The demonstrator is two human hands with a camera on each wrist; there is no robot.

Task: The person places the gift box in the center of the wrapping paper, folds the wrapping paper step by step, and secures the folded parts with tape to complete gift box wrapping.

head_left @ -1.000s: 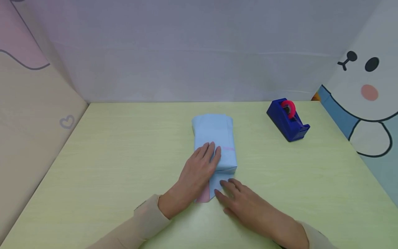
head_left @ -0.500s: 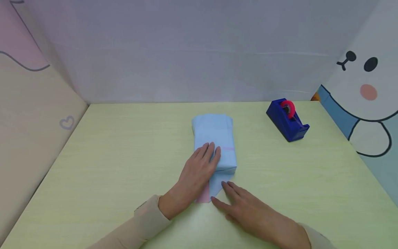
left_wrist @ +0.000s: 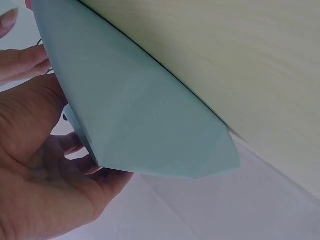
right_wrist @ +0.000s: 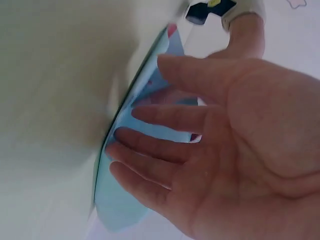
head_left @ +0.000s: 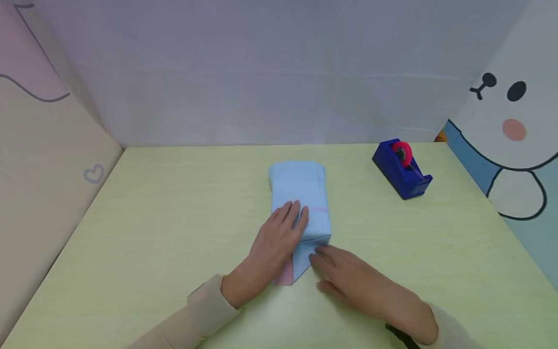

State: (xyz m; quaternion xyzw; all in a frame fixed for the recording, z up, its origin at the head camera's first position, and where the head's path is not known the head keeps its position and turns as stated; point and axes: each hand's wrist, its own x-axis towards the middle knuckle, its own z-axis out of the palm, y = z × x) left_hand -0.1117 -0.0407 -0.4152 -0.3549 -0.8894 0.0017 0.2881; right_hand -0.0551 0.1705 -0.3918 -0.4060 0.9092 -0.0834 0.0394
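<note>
A box-shaped package wrapped in light blue paper (head_left: 301, 182) lies on the table in the head view. From its near end a paper flap (head_left: 302, 259) extends toward the person, slanted along its right edge, with a pink strip on its left part. My left hand (head_left: 276, 242) rests on the package's top, fingers extended over its left half; in the left wrist view the blue paper side (left_wrist: 135, 110) shows beyond the palm. My right hand (head_left: 348, 274) touches the flap's right edge with extended fingertips, close to the package's near corner. In the right wrist view its fingers (right_wrist: 150, 145) overlap the paper.
A blue tape dispenser (head_left: 401, 169) with a pink-cored roll stands at the back right of the pale green table (head_left: 174, 208). A grey-white wall panel (head_left: 279, 72) rises behind, with printed panels at both sides.
My right hand's fingers have shifted along the flap's slanted edge, first toward the person, then back up toward the package's corner. My left hand and the package stay in place.
</note>
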